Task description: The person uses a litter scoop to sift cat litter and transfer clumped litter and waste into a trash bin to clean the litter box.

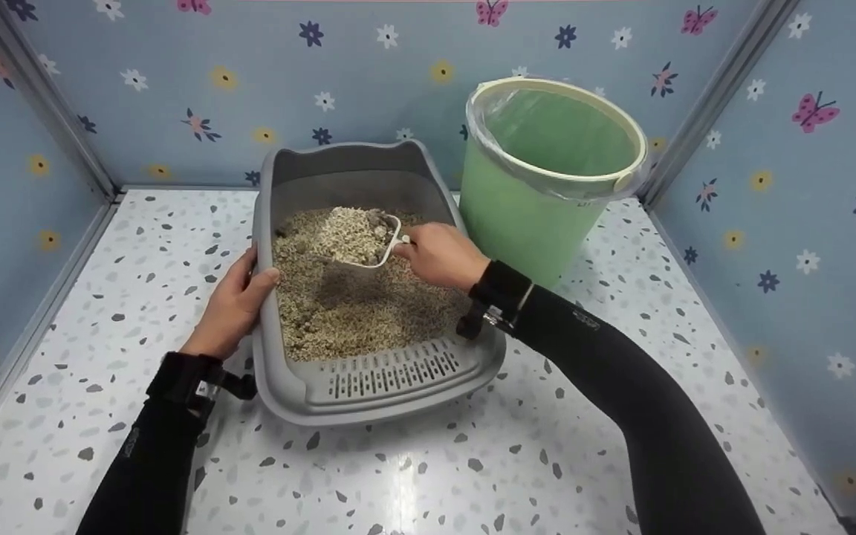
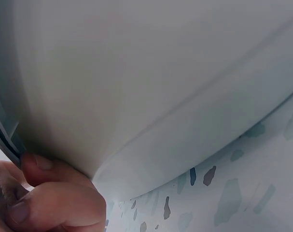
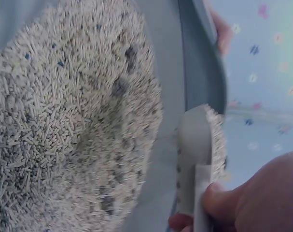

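In the head view a grey litter box [image 1: 279, 349] holds tan pellet litter [image 1: 368, 323] with darker clumps in it. My right hand [image 1: 443, 255] grips the handle of a white litter scoop [image 1: 391, 253], which is heaped with litter and held above the bed. The right wrist view shows the scoop [image 3: 194, 140] from the side, with thumb and fingers round its handle. At the box's left rim my left hand [image 1: 231, 305] holds on, thumb over the top edge. Its curled fingers [image 2: 64, 203] are against the outer wall underneath, in the left wrist view.
A green bin [image 1: 524, 223] with a clear plastic liner stands just right of the box, close to the back wall. Flower-patterned panels [image 1: 368, 67] enclose the back and both sides. The floor [image 1: 532, 453] is white with grey specks. A slotted step forms the box's front.
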Demonstrator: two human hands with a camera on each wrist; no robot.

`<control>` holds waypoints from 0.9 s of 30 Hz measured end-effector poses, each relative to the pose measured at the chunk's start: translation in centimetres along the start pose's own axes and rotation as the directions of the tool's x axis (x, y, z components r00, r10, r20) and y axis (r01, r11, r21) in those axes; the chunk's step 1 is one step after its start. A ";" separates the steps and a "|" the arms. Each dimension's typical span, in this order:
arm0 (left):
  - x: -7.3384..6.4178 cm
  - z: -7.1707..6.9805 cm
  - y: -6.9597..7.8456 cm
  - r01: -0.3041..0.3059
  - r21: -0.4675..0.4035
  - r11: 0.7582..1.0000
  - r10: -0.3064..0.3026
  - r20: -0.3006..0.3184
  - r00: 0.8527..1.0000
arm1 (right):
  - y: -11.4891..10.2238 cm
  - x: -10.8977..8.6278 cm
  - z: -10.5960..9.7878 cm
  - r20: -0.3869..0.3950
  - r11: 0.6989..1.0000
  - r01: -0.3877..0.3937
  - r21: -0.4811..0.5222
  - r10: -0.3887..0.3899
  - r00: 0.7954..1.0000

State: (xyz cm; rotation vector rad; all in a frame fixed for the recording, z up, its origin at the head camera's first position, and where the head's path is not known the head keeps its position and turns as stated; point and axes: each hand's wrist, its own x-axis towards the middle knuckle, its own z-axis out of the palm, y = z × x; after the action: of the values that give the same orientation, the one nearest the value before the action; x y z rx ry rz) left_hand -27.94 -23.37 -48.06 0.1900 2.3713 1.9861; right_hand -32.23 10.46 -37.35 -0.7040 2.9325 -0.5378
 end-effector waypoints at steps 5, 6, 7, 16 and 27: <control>-0.2 -0.4 0.1 -0.008 0.008 1.000 0.008 0.018 1.000 | -1.0 -1.5 -0.6 -0.015 1.000 -0.029 0.007 0.030 0.999; -0.3 -0.5 0.0 -0.010 0.011 1.000 0.010 0.010 1.000 | -1.2 -1.5 -0.6 -0.019 0.999 -0.027 0.021 0.027 0.999; -0.3 -0.6 0.0 -0.012 0.015 1.000 0.012 0.000 1.000 | -1.5 -1.4 -0.5 -0.025 0.999 -0.022 0.032 0.023 0.999; -0.2 -0.5 0.0 -0.010 0.007 1.000 0.010 -0.009 1.000 | -2.4 -3.2 -0.6 -0.058 0.993 -0.061 0.097 0.067 0.996; -0.5 -0.9 0.0 -0.008 0.035 0.999 0.009 -0.012 1.000 | -3.4 -5.8 -0.8 -0.067 0.981 -0.066 0.183 0.079 0.995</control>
State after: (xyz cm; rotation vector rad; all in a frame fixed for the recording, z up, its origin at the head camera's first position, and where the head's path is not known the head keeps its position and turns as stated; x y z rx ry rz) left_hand -27.53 -24.31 -47.91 0.1896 2.4178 1.9565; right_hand -25.76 10.53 -35.49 -0.5655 2.9126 -0.8261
